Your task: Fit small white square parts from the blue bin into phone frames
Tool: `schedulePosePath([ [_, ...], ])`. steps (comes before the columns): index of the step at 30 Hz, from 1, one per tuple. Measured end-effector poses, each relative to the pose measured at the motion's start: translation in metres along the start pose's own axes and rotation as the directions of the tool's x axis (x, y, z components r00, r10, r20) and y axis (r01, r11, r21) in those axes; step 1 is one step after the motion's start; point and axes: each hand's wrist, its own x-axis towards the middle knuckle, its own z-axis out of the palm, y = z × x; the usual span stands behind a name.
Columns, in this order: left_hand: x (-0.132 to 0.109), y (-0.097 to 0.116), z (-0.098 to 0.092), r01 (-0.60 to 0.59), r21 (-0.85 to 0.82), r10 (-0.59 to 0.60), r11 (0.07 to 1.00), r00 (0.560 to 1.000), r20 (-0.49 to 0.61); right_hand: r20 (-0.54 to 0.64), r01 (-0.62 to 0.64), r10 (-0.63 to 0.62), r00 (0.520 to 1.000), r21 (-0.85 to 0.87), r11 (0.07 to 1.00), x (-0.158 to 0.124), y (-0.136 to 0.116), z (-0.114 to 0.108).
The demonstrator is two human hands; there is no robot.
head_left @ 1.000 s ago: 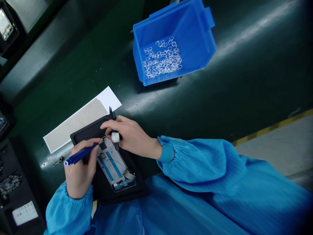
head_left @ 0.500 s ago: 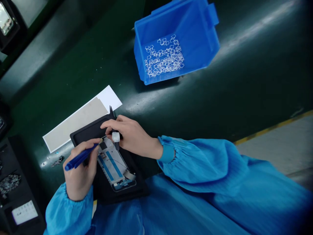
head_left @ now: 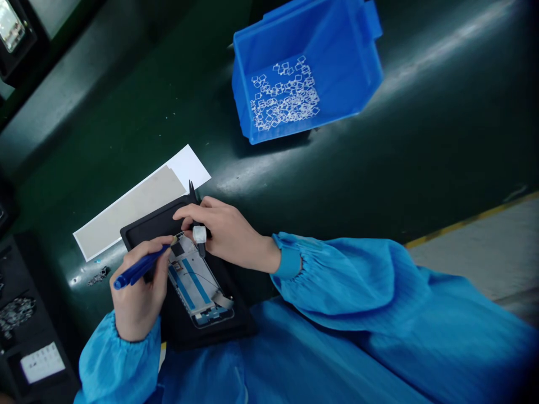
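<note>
**A person is bent over a phone front frame [head_left: 196, 283], working at it two-handed — tools at one end.**
The frame is lying on a black mat [head_left: 147, 224] on the table [head_left: 126, 112], its long axis slanting upper left to lower right. The left hand's fingers [head_left: 158, 264] are clamped on a blue-handled pick [head_left: 137, 268], the right hand's fingers [head_left: 194, 212] on a black tool [head_left: 201, 249] — both tips are at the frame's upper-left end.

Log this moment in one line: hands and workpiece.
left hand: blue-handled tool | right hand: black tweezers | phone frame: on black mat
</note>
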Motion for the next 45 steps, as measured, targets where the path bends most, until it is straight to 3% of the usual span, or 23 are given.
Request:
schedulePosePath([
  [13, 0.003, 0.005, 0.002, -0.035, 0.063, 0.036, 0.997, 0.999, -0.005, 0.005, -0.012, 0.012, 1.0, 0.004, 1.0, 0.0, 0.0, 0.0],
  [24, -0.008, 0.001, 0.005, -0.015, -0.024, 0.013, 1.0, 0.997, -0.076, 0.009, -0.018, 0.018, 1.0, 0.018, 1.0, 0.0, -0.001, -0.001],
  [36, -0.002, 0.001, 0.002, 0.021, 0.047, -0.02, 0.999, 1.0, -0.022, 0.015, -0.024, 0.025, 1.0, -0.007, 1.0, 0.0, -0.001, -0.001],
  [45, -0.003, 0.0, 0.002, 0.02, 0.003, -0.02, 1.0, 1.0, -0.019, 0.015, -0.021, 0.021, 1.0, -0.014, 1.0, 0.0, 0.0, 0.0],
])
